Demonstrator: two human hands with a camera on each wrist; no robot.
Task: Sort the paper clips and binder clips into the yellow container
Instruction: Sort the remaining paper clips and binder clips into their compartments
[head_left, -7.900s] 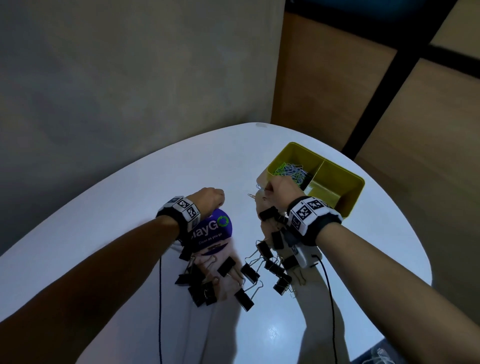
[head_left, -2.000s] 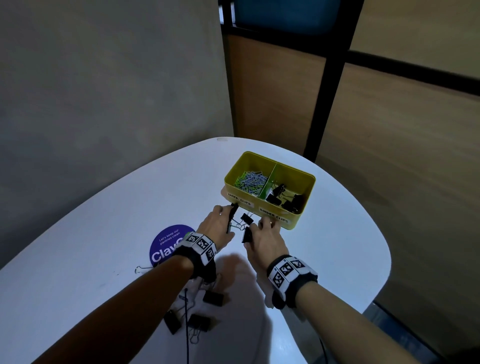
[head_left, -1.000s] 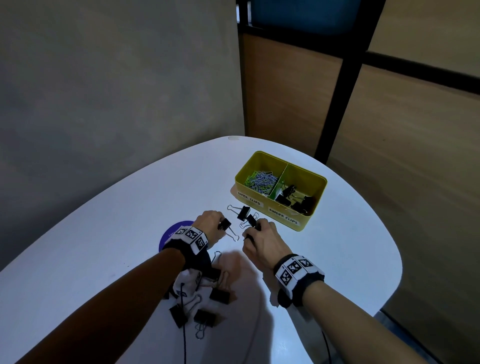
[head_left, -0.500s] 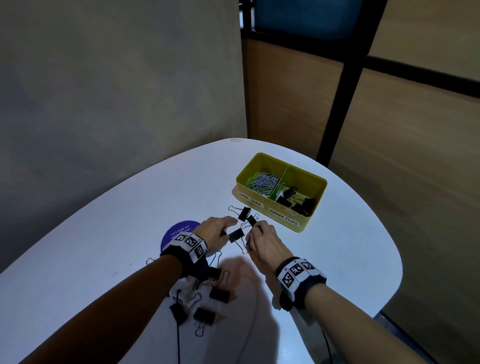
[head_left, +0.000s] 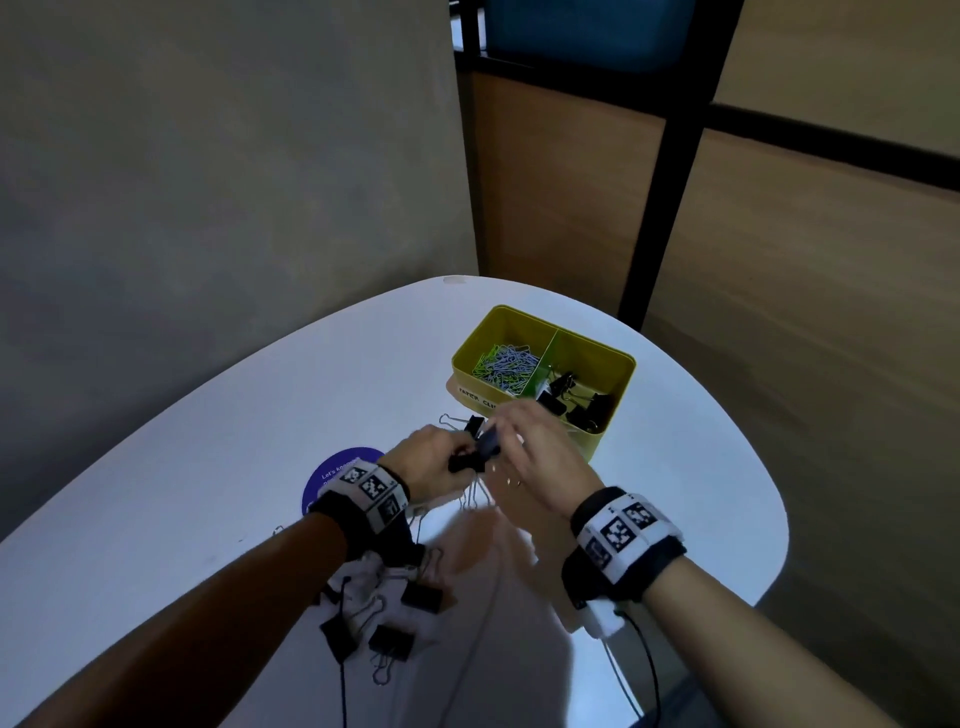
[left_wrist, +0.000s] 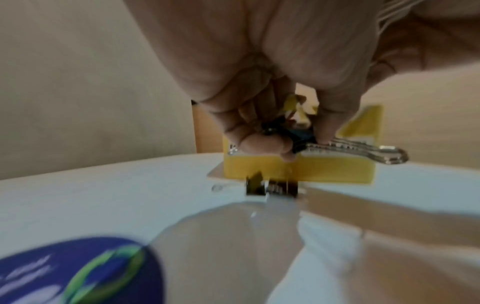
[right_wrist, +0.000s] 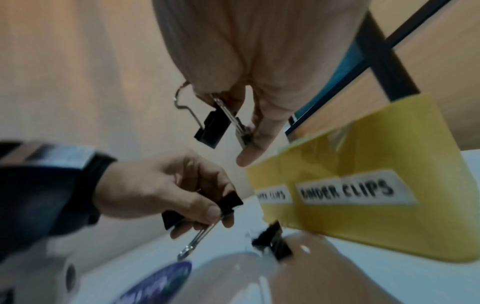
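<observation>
Black binder clips (right_wrist: 211, 127) were pinched by the right hand (right_wrist: 249, 86); another (right_wrist: 228, 202) by the left hand (right_wrist: 166, 189), at seven o'clock of the yellow container (right_wrist: 376, 222).

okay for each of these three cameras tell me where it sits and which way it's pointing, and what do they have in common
Head: on the person's head, looking down at the table; both forearms, left hand, right hand.
Left wrist: under the left hand, facing the yellow container.
Right wrist: under the right hand, facing the container's labels; the left hand appears too.
Shared: the yellow container and the binder clip that the left hand pinches.
</observation>
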